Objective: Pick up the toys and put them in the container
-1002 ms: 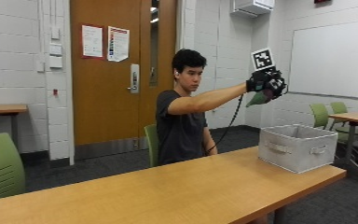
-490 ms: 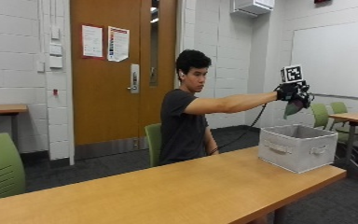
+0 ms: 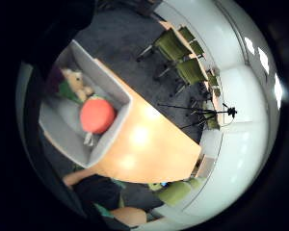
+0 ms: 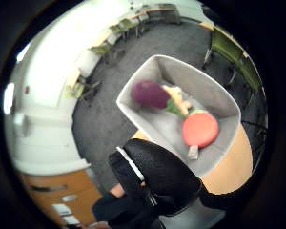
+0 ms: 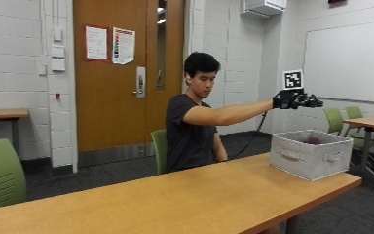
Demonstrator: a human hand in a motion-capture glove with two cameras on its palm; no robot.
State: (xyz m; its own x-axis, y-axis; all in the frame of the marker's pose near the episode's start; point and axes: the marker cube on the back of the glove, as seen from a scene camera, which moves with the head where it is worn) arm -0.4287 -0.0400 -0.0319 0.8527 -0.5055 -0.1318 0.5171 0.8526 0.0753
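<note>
We saw a person in a dark T-shirt (image 5: 186, 131) seated behind the long light-wood table (image 5: 174, 200), at about the middle of its far edge, with the right arm stretched out level toward the table's right end. At that end, close to the right front corner, stood the grey fabric container with strap handles (image 5: 308, 155), and the black-gloved right hand (image 5: 295, 100) hovered in the air above it, well apart from its rim. The fingers looked straight and spread, gripping nothing that we could make out. From the thumb-side palm camera we looked straight down into the container (image 4: 214, 95): a purple plush toy (image 4: 149, 93) lay at one end, a tan and green soft toy (image 4: 176, 102) beside it in the middle, and a round orange-red plush toy (image 4: 200, 129) at the other end, with a small pale tag just next to it. A black gloved finger (image 4: 157, 176) crossed the near part of that view. The little-finger-side camera showed the same container (image 3: 111, 82) at the table's end, the orange-red toy (image 3: 97, 116) and the tan and green toy (image 3: 74, 84) inside it. From the outside camera only a bit of the purple toy (image 5: 313, 140) showed above the container's rim.
</note>
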